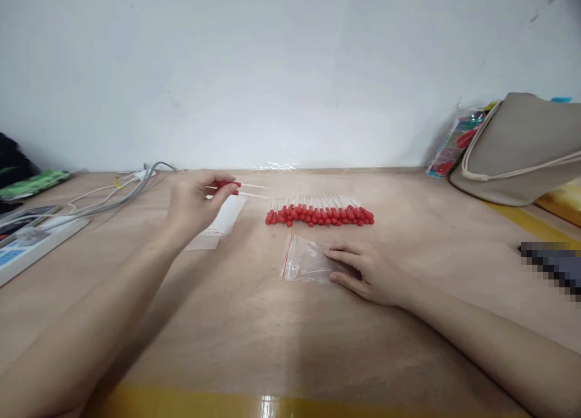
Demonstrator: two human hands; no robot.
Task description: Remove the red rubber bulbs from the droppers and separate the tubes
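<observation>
My left hand [200, 200] is raised above a stack of white and clear bags [227, 215], its fingers pinched on a few red-ended thin white sticks [238, 188] pointing right. My right hand [367, 271] lies on the table with fingers apart, the fingertips touching the right part of a clear zip bag [306, 264] with a red seal line at its left end. Behind that bag, many similar sticks [318, 213] form a wide row, red ends toward me and thin white ends toward the wall. Their exact kind is unclear.
A power strip [40, 242] with cables [113, 194] lies at left, near a green packet [36, 183]. At right are a grey-beige bag [521, 152], a printed package [456, 143] and a dark, pixelated object [554, 267]. A white wall [290, 73] closes off the table's back.
</observation>
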